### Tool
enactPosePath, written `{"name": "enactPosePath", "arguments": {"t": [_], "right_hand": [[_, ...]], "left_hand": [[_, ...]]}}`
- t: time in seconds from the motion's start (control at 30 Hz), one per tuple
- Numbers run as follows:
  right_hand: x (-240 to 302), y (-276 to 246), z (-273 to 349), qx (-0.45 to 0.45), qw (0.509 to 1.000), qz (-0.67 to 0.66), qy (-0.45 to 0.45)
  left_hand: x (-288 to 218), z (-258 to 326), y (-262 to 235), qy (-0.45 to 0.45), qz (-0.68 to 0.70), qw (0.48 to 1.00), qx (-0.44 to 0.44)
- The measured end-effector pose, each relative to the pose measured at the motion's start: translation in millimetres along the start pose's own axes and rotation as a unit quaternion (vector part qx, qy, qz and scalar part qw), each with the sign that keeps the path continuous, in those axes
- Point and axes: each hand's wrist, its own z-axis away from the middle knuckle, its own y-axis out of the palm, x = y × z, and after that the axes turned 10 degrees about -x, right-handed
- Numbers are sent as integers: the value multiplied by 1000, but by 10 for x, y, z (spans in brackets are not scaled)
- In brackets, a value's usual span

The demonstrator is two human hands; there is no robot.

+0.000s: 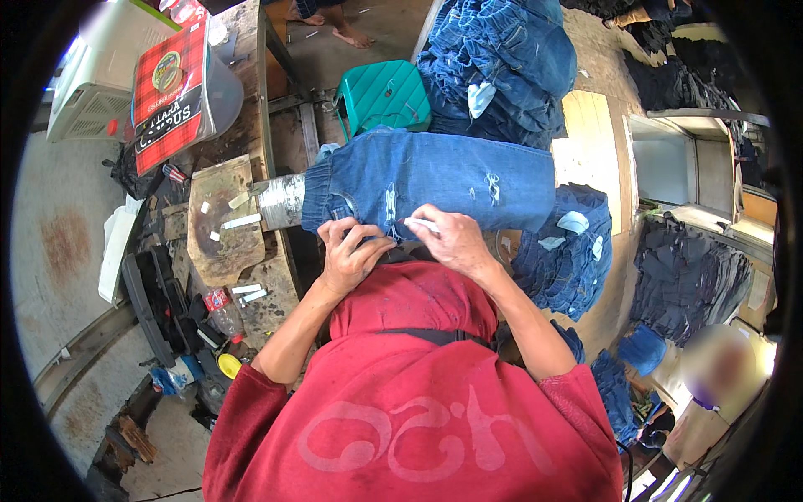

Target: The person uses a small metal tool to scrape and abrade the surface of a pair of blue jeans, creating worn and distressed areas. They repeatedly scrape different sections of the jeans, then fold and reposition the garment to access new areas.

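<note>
A pair of blue denim jeans (443,171) with an elastic waistband and frayed, ripped patches lies stretched sideways over a narrow support in front of me. The support's end (283,202), wrapped in silvery tape, sticks out at the waistband. My left hand (351,258) has its fingers curled onto the denim at the near edge, beside the waistband. In my right hand (456,243), a short white stick (421,224) is pinched between thumb and fingers. Its dark tip sits at the denim near a frayed rip (391,203).
Blue jeans are heaped in a far pile (502,63) and a right-hand pile (569,251). A green plastic stool (383,96) stands beyond. Left are a stained wooden board (209,251) with white pieces, a plastic tub (222,100) and a bottle (224,320). Another person's bare foot (353,36) shows far off.
</note>
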Motion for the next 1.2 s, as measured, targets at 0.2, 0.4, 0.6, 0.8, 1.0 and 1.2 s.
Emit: {"name": "enactPosePath", "arguments": {"t": [0.2,0.4,0.6,0.8,1.0,1.2], "right_hand": [[33,7,-115,107,978,62,-167],[-356,-370,169,83,995,13,-52],[-1053,-854,280,-193,947,-182,182],[-1510,-1229,301,-204,939,-191,198],[-1707,-1180,-164,-130,931,-259,222],[-1927,-1089,-829,24,931,-272,240]], "left_hand": [[-100,-87,-30,-8,13,1000,-5],[-290,-466,87,-14,108,994,8],[-663,-1170,1269,-95,139,984,51],[-469,-1540,1984,-81,166,968,169],[-298,-1769,2013,-356,237,859,281],[-194,-1863,2101,-414,261,833,258]]}}
